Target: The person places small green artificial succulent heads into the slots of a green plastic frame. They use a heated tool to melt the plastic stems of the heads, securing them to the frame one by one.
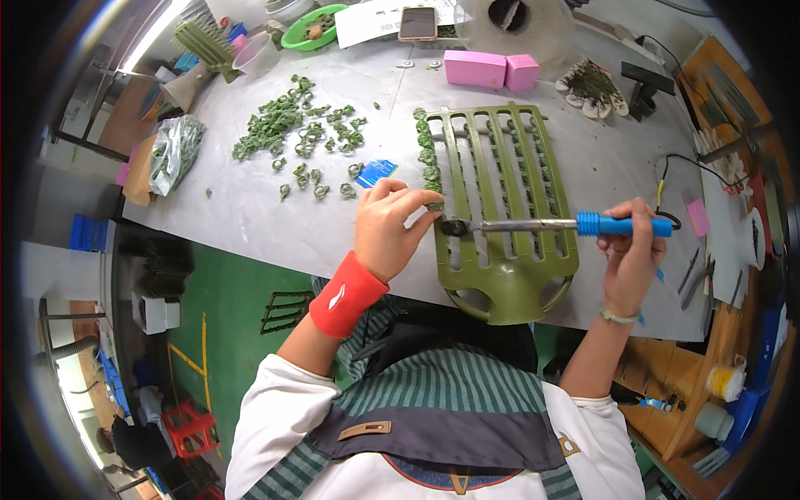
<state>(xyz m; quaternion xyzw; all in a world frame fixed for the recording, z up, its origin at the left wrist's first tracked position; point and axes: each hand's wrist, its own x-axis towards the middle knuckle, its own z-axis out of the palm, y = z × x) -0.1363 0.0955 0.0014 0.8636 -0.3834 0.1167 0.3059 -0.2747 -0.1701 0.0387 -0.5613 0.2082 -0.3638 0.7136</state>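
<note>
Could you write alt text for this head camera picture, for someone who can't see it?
A person's right hand holds a blue-handled soldering iron to a green plastic rack on a grey table, while the left hand pinches a small green piece at its edge. More pieces lie behind.

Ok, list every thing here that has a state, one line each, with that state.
Left hand: pinching a small green piece at the frame's left edge.
Right hand: gripping the blue handle.
Soldering iron: held level, tip at the frame's lower left corner.
Green slatted frame: flat on the table, left column filled with green pieces.
Loose green pieces: scattered in a heap.
Phone: face up, screen dark.
</note>
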